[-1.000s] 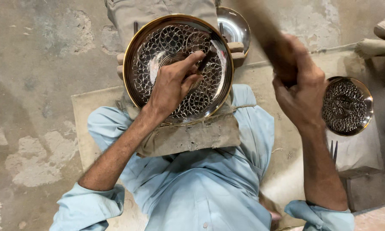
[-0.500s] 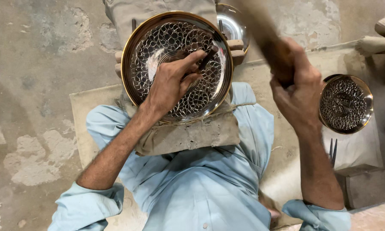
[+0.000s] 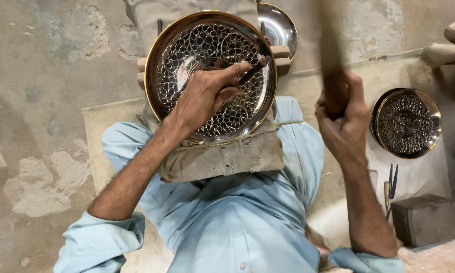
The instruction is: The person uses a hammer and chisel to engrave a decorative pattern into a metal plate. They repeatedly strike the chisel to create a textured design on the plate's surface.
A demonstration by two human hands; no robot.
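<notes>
concrete floor; left hand (image 3: 204,96) pinches chisel (image 3: 251,73) on engraved plate (image 3: 210,77), right hand (image 3: 341,114) grips mallet (image 3: 331,60).

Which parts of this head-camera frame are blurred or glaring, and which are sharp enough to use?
Head view: the hammer in the right hand is smeared by motion blur; the engraved plate and left hand holding the chisel are sharp; soft glare on the plain dish behind.
</notes>
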